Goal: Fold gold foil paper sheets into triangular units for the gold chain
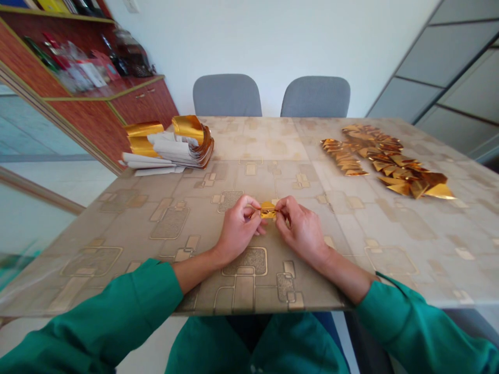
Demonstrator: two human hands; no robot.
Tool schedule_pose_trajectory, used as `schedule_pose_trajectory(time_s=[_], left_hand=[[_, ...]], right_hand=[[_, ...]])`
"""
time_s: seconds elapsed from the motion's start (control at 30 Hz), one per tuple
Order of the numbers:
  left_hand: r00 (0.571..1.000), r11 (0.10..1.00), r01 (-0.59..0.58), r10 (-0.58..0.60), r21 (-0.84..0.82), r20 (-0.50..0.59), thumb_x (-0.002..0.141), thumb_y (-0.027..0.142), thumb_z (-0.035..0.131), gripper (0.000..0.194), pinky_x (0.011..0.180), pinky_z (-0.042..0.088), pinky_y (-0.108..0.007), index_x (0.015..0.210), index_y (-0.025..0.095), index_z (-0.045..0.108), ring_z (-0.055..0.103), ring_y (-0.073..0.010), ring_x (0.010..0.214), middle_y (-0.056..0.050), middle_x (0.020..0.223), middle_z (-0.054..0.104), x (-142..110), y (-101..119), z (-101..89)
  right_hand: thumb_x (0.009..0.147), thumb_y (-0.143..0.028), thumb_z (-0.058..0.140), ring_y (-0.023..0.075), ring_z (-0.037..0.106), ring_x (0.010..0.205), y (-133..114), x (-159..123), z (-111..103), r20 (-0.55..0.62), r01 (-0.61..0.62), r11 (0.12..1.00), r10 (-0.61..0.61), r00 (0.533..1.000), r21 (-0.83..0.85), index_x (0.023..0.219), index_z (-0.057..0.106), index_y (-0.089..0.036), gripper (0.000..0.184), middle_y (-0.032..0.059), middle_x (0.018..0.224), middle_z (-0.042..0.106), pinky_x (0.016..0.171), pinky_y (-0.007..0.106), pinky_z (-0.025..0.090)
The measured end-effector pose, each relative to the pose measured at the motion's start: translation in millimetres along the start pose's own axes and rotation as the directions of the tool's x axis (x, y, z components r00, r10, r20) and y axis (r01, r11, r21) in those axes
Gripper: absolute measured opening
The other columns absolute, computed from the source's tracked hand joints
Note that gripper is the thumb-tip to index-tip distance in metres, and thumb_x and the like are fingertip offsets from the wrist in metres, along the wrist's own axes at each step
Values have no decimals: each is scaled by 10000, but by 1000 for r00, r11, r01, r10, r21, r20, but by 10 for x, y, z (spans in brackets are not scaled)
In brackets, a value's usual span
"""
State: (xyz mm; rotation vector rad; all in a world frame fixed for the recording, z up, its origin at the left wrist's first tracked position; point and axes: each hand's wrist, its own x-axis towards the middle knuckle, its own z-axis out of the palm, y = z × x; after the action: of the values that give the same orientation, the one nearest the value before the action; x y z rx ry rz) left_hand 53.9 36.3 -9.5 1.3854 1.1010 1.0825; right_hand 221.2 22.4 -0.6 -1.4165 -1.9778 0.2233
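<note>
Between my two hands, just above the middle of the table, is a small folded piece of gold foil paper [267, 210]. My left hand [240, 226] pinches its left end between thumb and fingers. The right end is pinched in the same way by my right hand [303, 226]. My fingertips cover both ends, so only the shiny middle part shows. Farther off to the right lie rows of folded gold foil pieces [401, 165], overlapping one another. At the back left rests a stack of gold foil sheets [191, 143] with pale undersides, bent over and curling.
A patterned cloth [253, 176] covers the table [390, 291]. Two grey chairs [227, 96] stand behind its far edge, against a white wall. A red-brown cabinet [144, 101] with bottles and bags on its shelf is at the left. Grey panels [432, 49] line the right side.
</note>
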Motion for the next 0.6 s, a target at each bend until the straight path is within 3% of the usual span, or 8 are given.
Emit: schedule_pose_trajectory(time_s=[0.13,0.27,0.37,0.47,0.6], left_hand=[[998,999,-26,24,38,56,817,280,606,360,499,525,-184,1139,202,465,649,-97,522,32,767,684,-15,18,8],[995,996,-66,60,67,80,819,212,569,413,530,523,-187,1219,196,469,639,-84,538,10,842,695,-13,2,-13],[991,992,-87,78,86,105,821,184,535,371,533,504,-182,1190,188,496,636,-76,536,-7,886,707,-5,-18,-33],[989,990,-97,84,101,123,814,179,520,351,532,493,-180,1165,185,522,632,-73,539,-12,910,712,-1,-22,-40],[986,989,-108,93,103,137,815,189,520,325,524,493,-192,1139,177,543,628,-79,535,-26,928,715,1,-20,-42]], right_hand=[[912,-271,488,142,603,592,179,106,-93,-37,-118,992,120,992,53,963,533,-212,90,3,740,678,557,239,370],[878,-317,552,167,630,678,685,289,-399,-155,-177,978,192,969,106,921,561,-205,120,32,807,691,626,269,424],[796,-283,625,162,550,652,1216,354,-759,-250,-249,966,227,941,-64,795,603,-206,80,27,762,643,633,288,395],[752,-240,683,147,501,620,1674,286,-1110,-275,-429,885,373,886,-183,781,650,-212,52,1,687,581,622,301,351],[750,-234,701,145,523,615,1975,133,-1363,-281,-525,828,465,839,-198,757,674,-201,43,42,685,619,632,320,353]])
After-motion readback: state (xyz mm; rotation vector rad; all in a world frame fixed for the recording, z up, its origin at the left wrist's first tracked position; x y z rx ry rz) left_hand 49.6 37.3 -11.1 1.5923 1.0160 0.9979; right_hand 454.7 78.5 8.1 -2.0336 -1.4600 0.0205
